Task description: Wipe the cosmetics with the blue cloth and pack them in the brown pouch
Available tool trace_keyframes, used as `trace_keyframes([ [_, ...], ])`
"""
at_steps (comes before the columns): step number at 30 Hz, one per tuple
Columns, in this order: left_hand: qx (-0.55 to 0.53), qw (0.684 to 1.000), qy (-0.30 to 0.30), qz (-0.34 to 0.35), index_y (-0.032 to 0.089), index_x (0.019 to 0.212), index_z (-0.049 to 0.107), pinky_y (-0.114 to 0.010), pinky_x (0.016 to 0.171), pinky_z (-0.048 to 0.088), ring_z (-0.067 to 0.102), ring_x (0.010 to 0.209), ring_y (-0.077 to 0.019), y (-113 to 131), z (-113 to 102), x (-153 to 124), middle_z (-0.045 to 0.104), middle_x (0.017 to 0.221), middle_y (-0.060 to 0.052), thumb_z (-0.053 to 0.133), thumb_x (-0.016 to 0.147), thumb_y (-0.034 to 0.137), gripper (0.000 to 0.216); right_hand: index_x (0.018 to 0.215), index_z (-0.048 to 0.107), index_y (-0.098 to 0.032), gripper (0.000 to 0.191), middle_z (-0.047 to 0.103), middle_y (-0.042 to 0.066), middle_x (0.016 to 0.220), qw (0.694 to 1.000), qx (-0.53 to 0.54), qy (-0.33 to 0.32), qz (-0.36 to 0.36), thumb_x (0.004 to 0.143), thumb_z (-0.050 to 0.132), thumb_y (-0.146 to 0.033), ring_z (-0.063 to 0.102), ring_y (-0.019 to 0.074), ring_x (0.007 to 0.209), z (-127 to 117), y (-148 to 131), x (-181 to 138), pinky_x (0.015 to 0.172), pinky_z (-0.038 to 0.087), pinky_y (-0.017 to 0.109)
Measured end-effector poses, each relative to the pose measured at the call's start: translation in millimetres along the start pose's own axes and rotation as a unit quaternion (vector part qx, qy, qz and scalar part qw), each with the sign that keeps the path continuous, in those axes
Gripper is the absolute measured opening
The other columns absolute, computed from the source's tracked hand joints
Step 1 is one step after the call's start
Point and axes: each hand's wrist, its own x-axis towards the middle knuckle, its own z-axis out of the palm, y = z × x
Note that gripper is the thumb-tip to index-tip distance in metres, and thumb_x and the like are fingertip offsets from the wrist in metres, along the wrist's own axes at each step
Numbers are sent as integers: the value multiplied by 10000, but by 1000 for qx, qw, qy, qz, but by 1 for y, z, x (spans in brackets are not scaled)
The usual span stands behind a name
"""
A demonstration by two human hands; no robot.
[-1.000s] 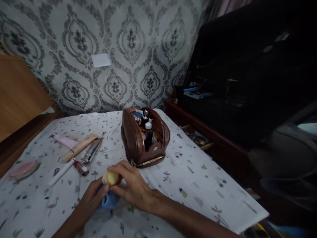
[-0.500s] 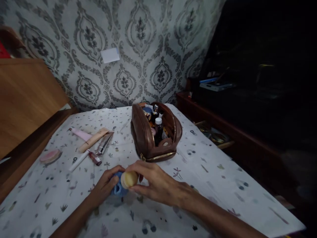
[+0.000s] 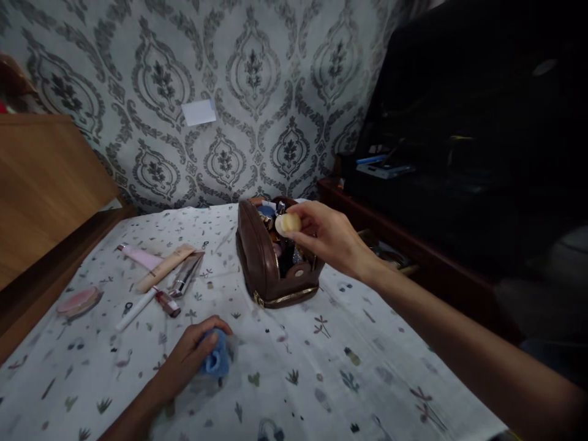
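My left hand [image 3: 196, 346] is closed around a bunched blue cloth [image 3: 215, 358] near the front of the table. Over the open mouth of a brown toiletry bag [image 3: 257, 263], my right hand [image 3: 324, 236] pinches a small pale-yellow jar [image 3: 289, 224] between thumb and fingers. The jar looks rounded, with a whiter end facing left; its label, if any, does not show. Inside the bag are several bottles and cosmetics, among them a blue round item [image 3: 265, 211]; the right hand and jar hide part of them. The bag's gold zip is undone.
Left of the bag lie a pink tube [image 3: 140, 256], a beige tube [image 3: 165, 269], a silver tube [image 3: 187, 274], a white stick [image 3: 136, 309], a dark-red small bottle [image 3: 167, 302] and a pink compact [image 3: 79, 301]. A wooden panel [image 3: 46, 190] borders the left; a dark drawer [image 3: 390, 257] stands right.
My right hand has carried the yellow jar away from the blue cloth, forward and right, to over the bag. My left hand stays low with the cloth. The view has shifted slightly.
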Motion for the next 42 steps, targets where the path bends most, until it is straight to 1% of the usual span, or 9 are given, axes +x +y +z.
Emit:
trace_keyframes([
  [8,43,999,17,7,185,964,655,-210,484,390,462,530,-130,-3,0,-1,459,588,30,420,923,650,522,1011,642,-197,248,667,9,897,998,-53,-14,-1,771,702,-218,633,137,722,5,10,16,682,528,264],
  [12,149,981,97,76,192,1047,642,-239,623,499,600,657,-151,12,4,4,639,762,-17,443,971,486,364,1026,615,-188,199,675,22,887,998,-15,-54,3,839,643,-251,651,143,722,4,3,-4,673,535,267],
  [16,272,922,107,253,181,1195,604,-258,798,541,681,961,-192,45,12,21,697,1079,-111,426,1002,299,287,1063,592,-181,214,684,53,930,997,-6,-82,17,901,601,-320,681,171,761,-3,-1,-30,677,553,291],
  [19,369,840,111,381,174,1319,530,-251,821,556,682,1043,-189,71,23,41,687,1172,-122,426,1004,222,335,1138,571,-188,297,694,77,991,995,16,-82,50,933,576,-403,709,196,800,-8,1,-50,600,556,273],
  [21,430,790,117,420,150,1367,485,-274,808,573,675,1069,-205,81,35,55,666,1243,-138,425,1004,220,375,1160,569,-199,331,696,93,1046,994,34,-68,73,932,579,-439,723,217,837,-10,3,-62,536,551,256],
  [26,563,753,76,332,76,1420,436,-329,670,585,659,989,-257,82,58,77,611,1318,-177,393,954,182,480,1187,568,-215,351,686,120,1125,991,73,-41,102,923,611,-443,743,231,830,-9,10,-79,486,570,244],
  [30,604,724,27,333,114,1423,461,-334,657,573,635,926,-243,78,52,76,613,1316,-147,374,853,102,576,1204,568,-231,353,676,118,1124,990,86,-14,115,928,617,-447,746,211,754,-7,19,-83,543,617,269],
  [35,589,728,39,349,180,1457,457,-359,749,557,600,988,-240,71,43,72,585,1361,-107,384,876,66,596,1239,572,-256,361,678,85,1144,991,63,-18,117,918,648,-403,737,206,795,-10,29,-82,610,640,291],
  [42,522,753,97,389,241,1364,591,-357,749,524,576,947,-221,57,51,75,603,1346,-39,375,974,139,458,1223,586,-315,299,697,10,1064,999,-13,-20,37,933,645,-359,703,160,775,-19,31,-65,690,624,279],
])
